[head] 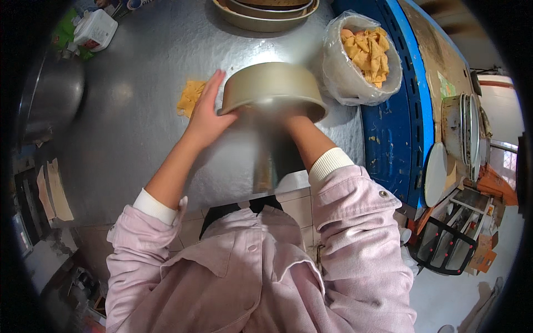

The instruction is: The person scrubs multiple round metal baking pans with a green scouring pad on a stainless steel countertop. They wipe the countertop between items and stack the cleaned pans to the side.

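A round metal cake pan [270,81] is tilted on its side above the metal table [137,166], its opening facing me. My left hand [208,116] grips the pan's left rim, thumb at the edge and fingers along the outside wall. My right hand [293,118] reaches into the pan's opening; its fingers are hidden inside, so what they touch or hold does not show. Just left of the pan, partly behind my left hand, a yellow-orange cloth [190,98] lies on the table.
Stacked round pans [266,25] stand at the back. A plastic-lined tub [362,93] holding crumpled yellow-orange material is right of the pan, beside a blue metal cabinet [387,137]. A large metal bowl [58,95] and a white plastic container [95,31] are at left.
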`<state>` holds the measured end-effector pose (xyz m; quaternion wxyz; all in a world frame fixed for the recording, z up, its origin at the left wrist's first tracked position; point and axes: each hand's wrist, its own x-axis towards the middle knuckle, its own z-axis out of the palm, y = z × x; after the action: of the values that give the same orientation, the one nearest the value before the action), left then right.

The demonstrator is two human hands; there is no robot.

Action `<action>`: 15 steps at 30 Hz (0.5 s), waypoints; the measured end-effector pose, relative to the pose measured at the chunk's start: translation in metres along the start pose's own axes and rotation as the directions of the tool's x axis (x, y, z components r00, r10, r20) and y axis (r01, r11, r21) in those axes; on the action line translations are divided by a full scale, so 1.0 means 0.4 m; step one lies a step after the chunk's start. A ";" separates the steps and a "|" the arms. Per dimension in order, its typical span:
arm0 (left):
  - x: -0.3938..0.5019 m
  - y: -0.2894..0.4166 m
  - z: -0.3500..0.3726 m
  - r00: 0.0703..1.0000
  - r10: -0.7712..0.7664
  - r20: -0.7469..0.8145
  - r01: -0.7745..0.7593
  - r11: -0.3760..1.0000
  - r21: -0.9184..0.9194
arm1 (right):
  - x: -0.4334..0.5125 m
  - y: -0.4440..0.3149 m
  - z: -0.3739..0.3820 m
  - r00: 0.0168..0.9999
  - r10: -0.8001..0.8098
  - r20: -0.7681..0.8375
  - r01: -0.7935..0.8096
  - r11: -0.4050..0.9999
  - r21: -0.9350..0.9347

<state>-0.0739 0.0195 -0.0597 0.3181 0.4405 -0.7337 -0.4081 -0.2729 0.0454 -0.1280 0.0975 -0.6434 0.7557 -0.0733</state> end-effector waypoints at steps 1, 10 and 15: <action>0.005 0.015 0.004 0.995 0.096 0.014 -0.097 0.995 0.026 | 0.006 0.005 0.001 0.999 -0.038 0.003 0.038 0.998 -0.059; -0.046 -0.066 0.064 0.980 -0.108 -0.167 0.066 0.968 -0.243 | 0.014 -0.096 -0.032 0.925 -0.146 0.351 0.033 0.951 0.308; -0.074 -0.111 0.025 0.994 -0.030 -0.108 -0.002 0.959 -0.284 | -0.002 -0.117 -0.035 0.802 -0.227 0.552 -0.154 0.815 0.558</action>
<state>-0.0529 0.0372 -0.1067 0.4155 0.4178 -0.6456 -0.4858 -0.2314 0.0385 -0.1034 0.5184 -0.5875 0.6140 -0.0952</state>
